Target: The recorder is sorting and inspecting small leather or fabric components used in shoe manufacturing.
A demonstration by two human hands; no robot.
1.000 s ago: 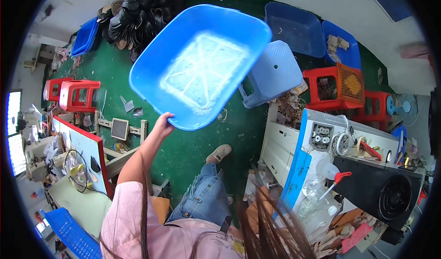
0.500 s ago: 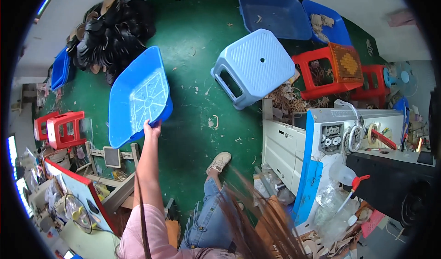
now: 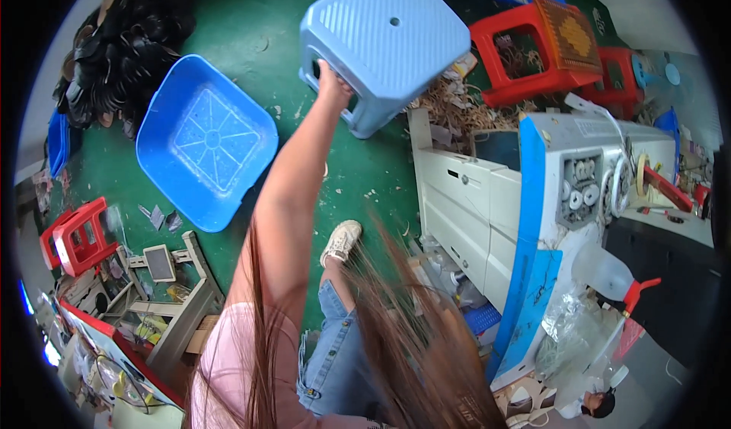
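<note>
My left arm, in a pink sleeve, reaches forward to a light blue plastic stool (image 3: 411, 41). At the stool's near left side, my left hand (image 3: 333, 88) has its fingers closed round the edge by the side opening; the fingertips are partly hidden. A bright blue plastic tub (image 3: 212, 140) rests on the green floor to the left of my arm, apart from the hand, its inside facing up. Of my right hand nothing shows; long hair hangs across the lower middle.
A heap of black shoe parts (image 3: 126, 56) lies at the far left. Red stools (image 3: 82, 239) stand on the left, others (image 3: 518, 48) at the far right by scraps (image 3: 445, 117). A white cabinet (image 3: 464, 208) and a machine table (image 3: 537, 200) flank my right. Another person (image 3: 594, 405) appears lower right.
My left hand has let go of the blue tub, which now sits on the floor, and has moved right and forward onto the light blue stool. The view has shifted too.
</note>
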